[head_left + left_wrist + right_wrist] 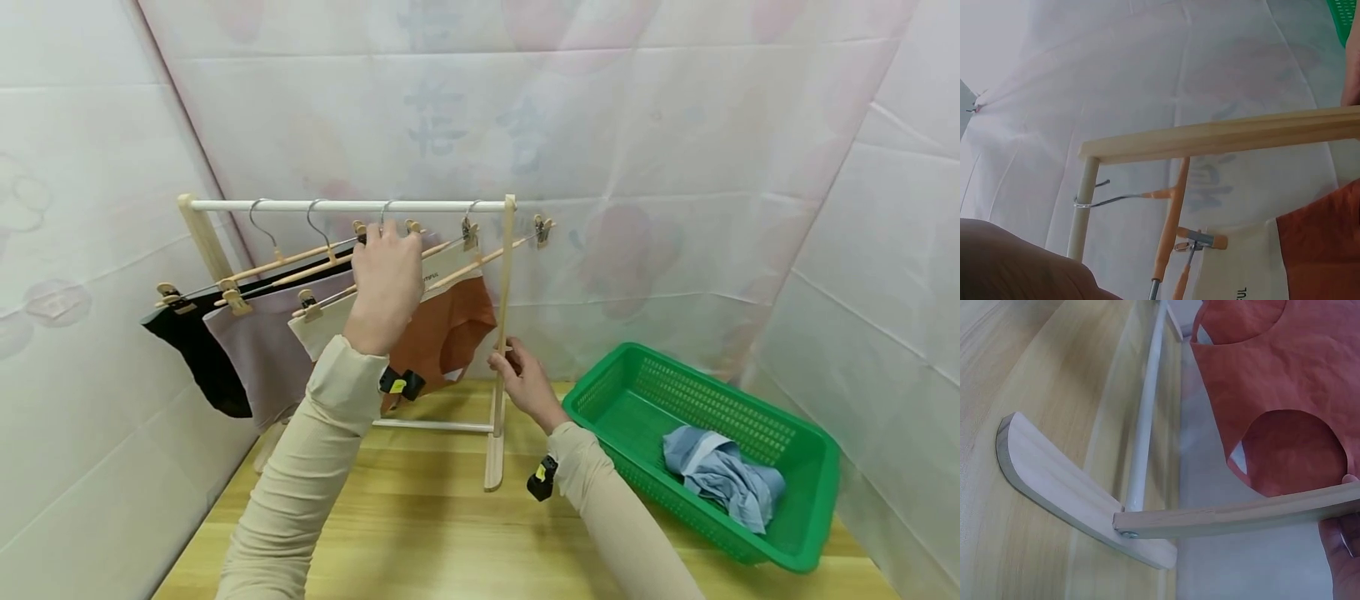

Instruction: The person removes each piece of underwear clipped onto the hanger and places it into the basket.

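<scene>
My left hand (386, 283) is raised at the rack's top rail (442, 206) and grips a clip hanger near its hook (386, 210); its fingertips are partly hidden. From this hanger hangs a pair of orange underpants (457, 321) with a cream lettered waistband (450, 265), partly behind my arm. My right hand (528, 385) holds the right wooden post (504, 308) partway down, thumb and fingers on either side. In the right wrist view, the underpants (1241, 375) hang beside that post (1222, 520).
Black underpants (213, 362) and a lilac pair (273, 358) hang on the left. A bare clip hanger (480, 265) juts past the right post. On the wooden table (450, 533), a green basket (622, 417) holds crumpled blue fabric (723, 479). Cloth walls (675, 167) surround the table.
</scene>
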Available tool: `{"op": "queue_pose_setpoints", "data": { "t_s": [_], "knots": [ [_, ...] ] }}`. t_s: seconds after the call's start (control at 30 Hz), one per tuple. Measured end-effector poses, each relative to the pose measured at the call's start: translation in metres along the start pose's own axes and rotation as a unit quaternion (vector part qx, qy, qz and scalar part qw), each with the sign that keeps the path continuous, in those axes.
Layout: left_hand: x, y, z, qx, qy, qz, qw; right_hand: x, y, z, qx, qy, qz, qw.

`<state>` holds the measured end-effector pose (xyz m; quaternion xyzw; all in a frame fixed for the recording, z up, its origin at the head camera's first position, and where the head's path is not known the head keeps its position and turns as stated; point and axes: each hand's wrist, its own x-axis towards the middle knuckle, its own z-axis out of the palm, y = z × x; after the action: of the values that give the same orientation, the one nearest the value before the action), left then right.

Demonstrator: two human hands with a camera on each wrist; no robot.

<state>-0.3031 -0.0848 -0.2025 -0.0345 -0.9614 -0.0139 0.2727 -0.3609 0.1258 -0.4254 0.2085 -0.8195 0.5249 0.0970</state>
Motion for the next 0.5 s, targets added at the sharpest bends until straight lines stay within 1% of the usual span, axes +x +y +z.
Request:
{"op": "queue_pose_setpoints", "data": {
  "t_s": [0.17,0.27,0.37,0.5],
  "knots": [
    [0.003,-0.006,0.001,-0.004,-0.012,-0.018,0.9998,0.0,0.001,0.0,0.003,-0.001,-0.007,1.0],
    [0.005,-0.008,0.003,-0.008,-0.012,-0.026,0.9996,0.0,0.001,0.0,0.002,0.001,-0.007,1.0],
    [0.006,-0.01,0.005,-0.01,-0.009,-0.026,0.9996,-0.001,0.001,0.0,0.002,0.003,-0.008,1.0],
    [0.007,-0.012,0.009,-0.003,-0.005,-0.015,0.9999,-0.001,0.001,0.0,0.002,0.008,-0.009,1.0]
  ]
}}
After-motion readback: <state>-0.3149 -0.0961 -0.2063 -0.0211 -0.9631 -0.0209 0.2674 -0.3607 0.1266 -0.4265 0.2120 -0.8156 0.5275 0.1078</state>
